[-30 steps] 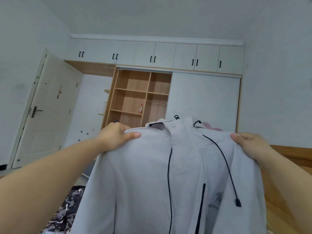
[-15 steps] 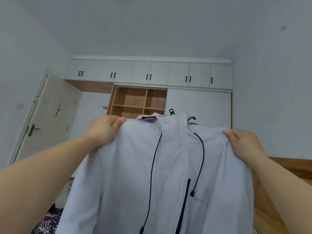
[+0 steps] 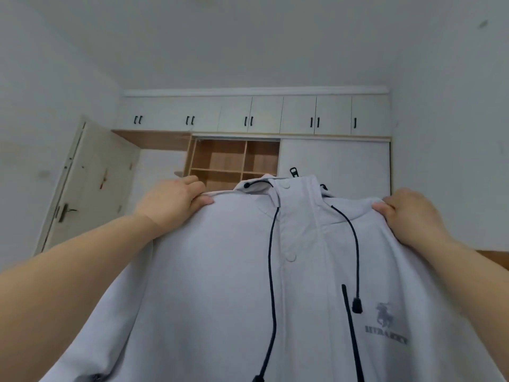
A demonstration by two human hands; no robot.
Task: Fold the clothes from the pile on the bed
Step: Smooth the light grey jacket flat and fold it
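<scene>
A pale grey hooded jacket [image 3: 220, 285] hangs in the air in front of the person, front side toward the camera, held up by its two shoulders. The left hand [image 3: 172, 206] pinches the left shoulder seam, thumb on the near face of the cloth and fingers curled over the top edge behind it; the right hand [image 3: 410, 216] grips the opposite shoulder in the same manner. Both grips are closed on fabric. Between the two grips lie the collar and the folded-back hood [image 3: 292, 186], with a black zipper pull [image 3: 294, 172] standing above them. Below the grips the snap placket runs down the middle, and two black drawcords [image 3: 272, 271] hang to either side of it, the one nearer the right hand ending in a black toggle [image 3: 357, 305]. A dark grey horse-and-rider logo [image 3: 384, 315] sits below the right-hand grip. The hem and sleeves fall out of view beneath the frame.

Step in hand, as judged: the garment is taken from the pile and is being spread and squared before folding (no fold is yet visible). The next move likely calls for lowering the jacket flat onto the bed, which is out of sight here, keeping the shoulders level and taut so that the body lies smooth, then tucking the loose cords and hood in.

Beyond the grips stands a wardrobe [image 3: 234, 161] with open wooden shelves and white upper cabinets, and a white door [image 3: 91, 188] beyond the left hand.
</scene>
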